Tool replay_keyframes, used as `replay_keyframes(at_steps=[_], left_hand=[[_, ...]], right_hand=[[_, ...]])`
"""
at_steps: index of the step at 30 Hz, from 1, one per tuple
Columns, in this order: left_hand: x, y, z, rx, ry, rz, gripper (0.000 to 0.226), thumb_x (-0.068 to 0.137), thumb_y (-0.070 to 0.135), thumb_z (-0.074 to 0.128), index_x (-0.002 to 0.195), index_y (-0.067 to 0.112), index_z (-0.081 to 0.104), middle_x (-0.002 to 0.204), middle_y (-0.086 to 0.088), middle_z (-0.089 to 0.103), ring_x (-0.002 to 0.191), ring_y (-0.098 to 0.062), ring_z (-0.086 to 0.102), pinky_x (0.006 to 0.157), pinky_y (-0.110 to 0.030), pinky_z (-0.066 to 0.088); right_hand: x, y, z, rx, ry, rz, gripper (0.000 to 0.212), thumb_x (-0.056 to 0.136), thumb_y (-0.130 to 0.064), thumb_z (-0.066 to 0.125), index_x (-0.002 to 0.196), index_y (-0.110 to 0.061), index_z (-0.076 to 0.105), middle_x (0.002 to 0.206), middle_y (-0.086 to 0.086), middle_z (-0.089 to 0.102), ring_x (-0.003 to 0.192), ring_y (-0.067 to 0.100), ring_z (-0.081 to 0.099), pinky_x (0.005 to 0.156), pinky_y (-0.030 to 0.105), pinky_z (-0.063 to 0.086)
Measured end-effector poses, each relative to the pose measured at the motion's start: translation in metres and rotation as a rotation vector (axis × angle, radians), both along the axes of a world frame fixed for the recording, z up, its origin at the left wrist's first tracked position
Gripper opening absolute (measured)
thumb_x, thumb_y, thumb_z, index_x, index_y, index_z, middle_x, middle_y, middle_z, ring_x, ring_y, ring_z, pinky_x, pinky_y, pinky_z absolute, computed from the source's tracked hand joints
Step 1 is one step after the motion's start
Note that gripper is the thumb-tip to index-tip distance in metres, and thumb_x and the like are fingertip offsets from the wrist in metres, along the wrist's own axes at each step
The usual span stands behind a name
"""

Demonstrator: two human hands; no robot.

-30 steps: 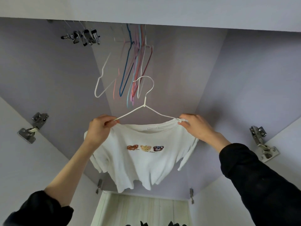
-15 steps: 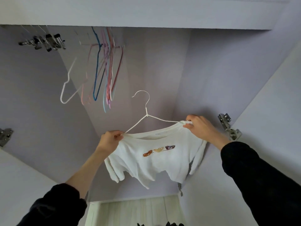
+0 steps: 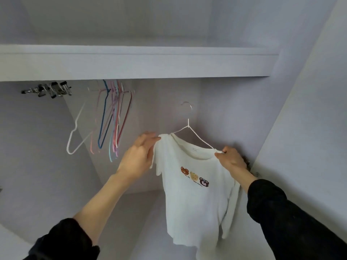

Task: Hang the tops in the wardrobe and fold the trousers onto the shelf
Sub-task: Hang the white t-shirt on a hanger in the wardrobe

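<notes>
A white top (image 3: 197,196) with three small bear prints hangs from a white wire hanger (image 3: 191,131) inside the wardrobe. My left hand (image 3: 139,156) pinches the top's left shoulder between thumb and fingers. My right hand (image 3: 231,159) grips the right shoulder together with the hanger's end. The hanger's hook points up, below the shelf, and I cannot tell if it rests on a rail. No trousers are in view.
A thick white shelf (image 3: 131,62) runs across above. Several bare coloured hangers (image 3: 112,119) and a white hanger (image 3: 77,132) dangle at the left. Metal clip hangers (image 3: 48,90) sit further left. The wardrobe's right side wall (image 3: 304,128) is close to my right hand.
The top and hanger have moved right and up, toward the right wall. The top now hangs longer and tilts down to the right. The view has tipped up, showing the shelf.
</notes>
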State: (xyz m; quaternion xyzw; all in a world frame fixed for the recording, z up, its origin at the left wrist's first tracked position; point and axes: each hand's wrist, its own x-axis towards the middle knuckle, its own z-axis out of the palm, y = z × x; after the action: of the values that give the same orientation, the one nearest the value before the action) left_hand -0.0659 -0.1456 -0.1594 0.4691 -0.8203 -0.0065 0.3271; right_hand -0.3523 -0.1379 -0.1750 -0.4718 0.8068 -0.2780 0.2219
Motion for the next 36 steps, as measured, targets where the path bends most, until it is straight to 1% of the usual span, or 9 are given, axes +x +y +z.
replay_keyframes(at_steps=[2,5,8,12,17,22,29,32,36], left_hand=[[-0.010,-0.003,0.029,-0.274,-0.085,-0.029,0.039,0.084,-0.006,0.051,0.120,0.004,0.060,0.132,-0.017,0.053,0.133,-0.036,0.039,0.101,-0.051,0.043],[-0.024,-0.008,0.070,-0.542,-0.221,-0.011,0.052,0.081,-0.002,0.046,0.132,0.006,0.049,0.144,-0.020,0.040,0.139,-0.038,0.021,0.112,-0.056,0.021],[-0.032,-0.021,0.098,-0.630,-0.317,0.113,0.077,0.074,-0.007,0.058,0.144,0.009,0.032,0.153,-0.016,0.022,0.143,-0.036,0.010,0.114,-0.056,0.003],[-0.035,-0.036,0.109,-0.652,-0.381,0.242,0.097,0.067,-0.008,0.063,0.149,0.014,0.016,0.156,-0.010,0.011,0.145,-0.032,-0.007,0.113,-0.051,-0.011],[-0.034,-0.043,0.105,-0.687,-0.425,0.266,0.106,0.067,-0.005,0.062,0.151,0.017,0.002,0.157,-0.008,0.009,0.144,-0.029,-0.014,0.114,-0.052,-0.010],[-0.034,-0.044,0.106,-0.700,-0.416,0.275,0.105,0.063,-0.005,0.063,0.150,0.016,0.008,0.156,-0.007,0.010,0.144,-0.027,-0.014,0.114,-0.051,-0.010],[-0.035,-0.047,0.105,-0.717,-0.399,0.294,0.101,0.065,-0.004,0.061,0.150,0.016,0.010,0.156,-0.008,0.011,0.144,-0.028,-0.014,0.113,-0.054,-0.008],[-0.034,-0.047,0.104,-0.702,-0.394,0.291,0.101,0.064,-0.004,0.060,0.149,0.017,0.010,0.155,-0.008,0.011,0.144,-0.028,-0.013,0.113,-0.053,-0.006],[-0.034,-0.045,0.105,-0.669,-0.397,0.287,0.101,0.064,-0.003,0.061,0.150,0.017,0.011,0.155,-0.008,0.012,0.145,-0.029,-0.010,0.114,-0.053,-0.006]], right_hand=[[0.000,-0.010,0.007,-0.046,-0.094,-0.081,0.023,0.090,-0.025,0.054,0.071,-0.017,0.044,0.075,0.004,0.054,0.077,0.025,0.053,0.068,0.030,0.040],[0.001,-0.025,0.019,-0.142,-0.226,-0.165,0.016,0.091,-0.025,0.054,0.083,-0.012,0.051,0.090,0.010,0.059,0.083,0.029,0.055,0.078,0.037,0.047],[0.004,-0.043,0.035,-0.244,-0.348,-0.222,0.014,0.094,-0.020,0.052,0.097,-0.007,0.055,0.095,0.012,0.059,0.082,0.028,0.053,0.076,0.035,0.046],[0.010,-0.069,0.060,-0.318,-0.390,-0.245,0.029,0.096,-0.021,0.049,0.116,-0.002,0.055,0.108,0.014,0.062,0.088,0.030,0.057,0.073,0.031,0.043],[0.013,-0.099,0.076,-0.333,-0.429,-0.271,0.032,0.096,-0.018,0.050,0.121,0.001,0.054,0.119,0.018,0.060,0.102,0.034,0.059,0.077,0.033,0.044],[0.010,-0.112,0.072,-0.237,-0.445,-0.297,0.037,0.095,-0.010,0.047,0.127,0.008,0.048,0.128,0.023,0.055,0.113,0.038,0.056,0.084,0.037,0.046],[-0.005,-0.118,0.067,-0.178,-0.441,-0.375,0.034,0.095,-0.005,0.046,0.124,0.012,0.048,0.124,0.023,0.057,0.111,0.037,0.057,0.078,0.035,0.045],[0.000,-0.117,0.069,-0.171,-0.431,-0.388,0.030,0.095,-0.002,0.046,0.121,0.013,0.051,0.121,0.022,0.059,0.110,0.037,0.058,0.083,0.038,0.047],[0.005,-0.114,0.061,-0.206,-0.361,-0.392,0.035,0.097,-0.014,0.048,0.124,0.008,0.046,0.125,0.026,0.056,0.111,0.040,0.057,0.087,0.042,0.048]])
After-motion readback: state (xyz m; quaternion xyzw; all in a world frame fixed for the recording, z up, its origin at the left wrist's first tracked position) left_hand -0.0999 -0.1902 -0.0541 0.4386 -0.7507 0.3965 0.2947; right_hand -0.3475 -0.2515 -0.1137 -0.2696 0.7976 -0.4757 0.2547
